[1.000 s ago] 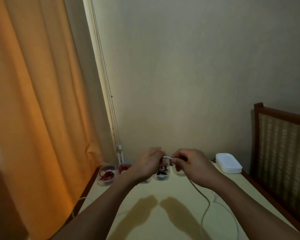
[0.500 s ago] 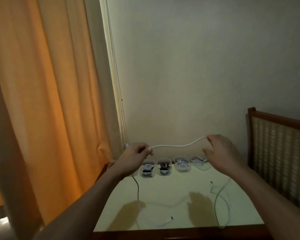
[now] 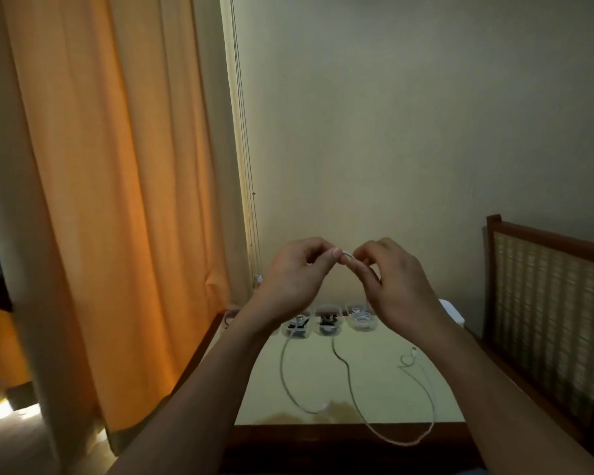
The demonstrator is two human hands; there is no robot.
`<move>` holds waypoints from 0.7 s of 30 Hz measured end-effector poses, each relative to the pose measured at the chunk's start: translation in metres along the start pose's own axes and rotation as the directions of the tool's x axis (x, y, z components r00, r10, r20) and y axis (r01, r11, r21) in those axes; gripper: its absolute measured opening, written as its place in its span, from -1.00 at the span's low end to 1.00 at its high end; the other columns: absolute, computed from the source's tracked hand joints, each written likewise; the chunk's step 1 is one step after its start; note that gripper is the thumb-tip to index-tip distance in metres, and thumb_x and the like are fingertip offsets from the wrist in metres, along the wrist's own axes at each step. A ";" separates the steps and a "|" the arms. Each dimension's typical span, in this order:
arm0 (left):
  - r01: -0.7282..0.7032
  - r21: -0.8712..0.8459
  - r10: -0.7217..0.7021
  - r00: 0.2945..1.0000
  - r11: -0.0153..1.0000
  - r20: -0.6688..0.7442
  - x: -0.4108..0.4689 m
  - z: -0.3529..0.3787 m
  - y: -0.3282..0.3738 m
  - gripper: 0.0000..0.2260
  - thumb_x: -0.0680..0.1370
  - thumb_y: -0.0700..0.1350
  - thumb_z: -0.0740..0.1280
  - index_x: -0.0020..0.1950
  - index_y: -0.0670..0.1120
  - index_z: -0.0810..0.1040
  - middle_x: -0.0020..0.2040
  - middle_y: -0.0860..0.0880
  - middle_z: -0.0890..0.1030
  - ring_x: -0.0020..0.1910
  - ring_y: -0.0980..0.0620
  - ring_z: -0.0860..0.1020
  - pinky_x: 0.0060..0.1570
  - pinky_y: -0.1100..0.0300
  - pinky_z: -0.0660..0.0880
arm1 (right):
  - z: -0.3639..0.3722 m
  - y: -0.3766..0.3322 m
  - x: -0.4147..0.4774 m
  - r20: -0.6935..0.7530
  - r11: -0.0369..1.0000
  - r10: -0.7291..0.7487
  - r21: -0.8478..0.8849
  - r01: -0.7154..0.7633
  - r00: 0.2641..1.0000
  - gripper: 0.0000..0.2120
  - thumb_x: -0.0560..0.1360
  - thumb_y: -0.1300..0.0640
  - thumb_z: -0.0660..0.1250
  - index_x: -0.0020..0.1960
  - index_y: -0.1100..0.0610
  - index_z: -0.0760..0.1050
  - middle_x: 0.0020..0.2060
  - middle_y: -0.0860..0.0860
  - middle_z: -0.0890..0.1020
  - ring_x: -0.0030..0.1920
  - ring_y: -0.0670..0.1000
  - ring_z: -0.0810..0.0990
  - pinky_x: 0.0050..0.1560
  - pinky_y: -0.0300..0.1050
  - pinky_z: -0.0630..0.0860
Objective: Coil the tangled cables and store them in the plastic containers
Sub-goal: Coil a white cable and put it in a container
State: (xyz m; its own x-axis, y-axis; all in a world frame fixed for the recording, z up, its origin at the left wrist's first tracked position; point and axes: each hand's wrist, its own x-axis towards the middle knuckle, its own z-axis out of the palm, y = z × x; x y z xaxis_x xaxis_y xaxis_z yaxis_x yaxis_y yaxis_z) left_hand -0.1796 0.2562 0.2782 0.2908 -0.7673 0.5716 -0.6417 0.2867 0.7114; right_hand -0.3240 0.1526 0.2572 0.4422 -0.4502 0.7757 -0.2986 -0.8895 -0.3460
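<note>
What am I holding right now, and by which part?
A thin white cable, pinched by both the left hand and the right hand, close together on one short stretch. Its loose lengths trail down onto the table.

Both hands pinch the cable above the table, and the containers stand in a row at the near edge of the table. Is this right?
Not quite. The containers stand in a row at the far edge of the table, by the wall, not the near edge; the head view shows it. The left hand and right hand do pinch the cable above the table.
</note>
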 end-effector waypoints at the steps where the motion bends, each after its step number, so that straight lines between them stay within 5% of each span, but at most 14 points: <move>1: 0.000 -0.039 0.000 1.000 0.999 0.004 -0.002 -0.002 0.004 -0.80 0.67 0.00 0.29 -0.01 -0.01 0.68 -0.29 0.07 0.49 -0.41 0.23 0.38 -0.34 0.26 0.34 | -0.002 -0.002 0.001 -0.038 0.999 -0.015 0.034 0.016 0.999 -0.80 0.63 -0.05 0.29 -0.03 0.05 0.56 -0.16 -0.05 0.53 -0.17 -0.06 0.52 -0.20 -0.22 0.41; 6: 0.047 -0.193 -0.031 0.996 0.980 0.086 -0.020 -0.005 0.012 -0.81 0.69 -0.07 0.28 0.04 -0.07 0.67 -0.27 -0.08 0.41 -0.34 -0.01 0.38 -0.38 0.20 0.38 | -0.018 -0.008 -0.006 -0.233 0.897 0.258 0.418 -0.143 0.938 -0.87 0.64 0.13 0.31 -0.07 0.09 0.56 -0.34 0.07 0.61 -0.43 0.03 0.62 -0.33 0.07 0.62; 11: 0.035 -0.154 -0.030 0.999 0.987 0.037 -0.043 0.003 -0.002 -0.85 0.68 -0.11 0.31 0.08 -0.03 0.68 -0.32 -0.03 0.50 -0.34 0.08 0.46 -0.33 0.28 0.43 | -0.013 0.009 -0.034 -0.421 0.829 0.493 0.493 -0.264 0.762 -0.88 0.58 -0.05 0.34 -0.10 -0.06 0.58 -0.31 -0.03 0.63 -0.27 0.11 0.63 -0.22 0.26 0.62; 14: 0.046 -0.136 -0.052 0.998 0.990 -0.047 -0.051 0.010 -0.010 -0.84 0.67 -0.08 0.31 0.07 0.03 0.69 -0.33 0.01 0.50 -0.34 0.13 0.43 -0.31 0.26 0.41 | -0.011 0.016 -0.053 -0.241 0.831 0.506 0.392 -0.394 0.828 -0.96 0.59 0.02 0.37 -0.02 -0.09 0.60 -0.17 -0.10 0.66 -0.08 0.03 0.66 -0.04 0.10 0.63; 16: 0.041 -0.098 -0.048 0.997 0.994 -0.066 -0.056 0.014 -0.010 -0.84 0.67 -0.08 0.31 0.08 0.05 0.70 -0.29 0.00 0.56 -0.31 0.14 0.47 -0.27 0.24 0.46 | -0.013 0.010 -0.065 -0.152 0.884 0.445 0.232 -0.406 0.882 -0.72 0.57 0.02 0.39 0.27 -0.05 0.54 0.10 -0.17 0.58 0.21 -0.07 0.55 0.11 -0.08 0.49; 18: 0.043 -0.041 -0.045 0.998 0.998 -0.045 -0.060 0.020 -0.009 -0.85 0.66 -0.08 0.33 0.07 0.09 0.70 -0.18 0.08 0.67 -0.22 0.20 0.57 -0.16 0.26 0.54 | -0.016 0.001 -0.076 -0.150 0.932 0.342 0.184 -0.313 0.928 -0.49 0.55 0.00 0.41 0.46 -0.11 0.36 0.28 -0.27 0.39 0.33 -0.24 0.31 0.20 -0.28 0.32; 21: 0.039 -0.038 -0.041 0.998 0.999 -0.039 -0.064 0.028 -0.006 -0.85 0.66 -0.08 0.34 0.05 0.11 0.71 -0.14 0.09 0.70 -0.13 0.13 0.63 -0.09 0.19 0.60 | -0.015 -0.009 -0.083 -0.110 0.981 0.165 0.123 -0.152 0.980 -0.60 0.57 -0.04 0.36 0.40 -0.14 0.44 0.26 -0.30 0.44 0.25 -0.36 0.33 0.15 -0.49 0.21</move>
State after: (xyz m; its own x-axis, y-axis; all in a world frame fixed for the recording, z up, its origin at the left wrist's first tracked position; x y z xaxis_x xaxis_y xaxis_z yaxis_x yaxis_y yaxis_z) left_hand -0.2141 0.2876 0.2261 0.3441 -0.7552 0.5579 -0.6026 0.2780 0.7481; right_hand -0.3709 0.1990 0.2033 0.2908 -0.5796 0.7613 -0.2554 -0.8138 -0.5220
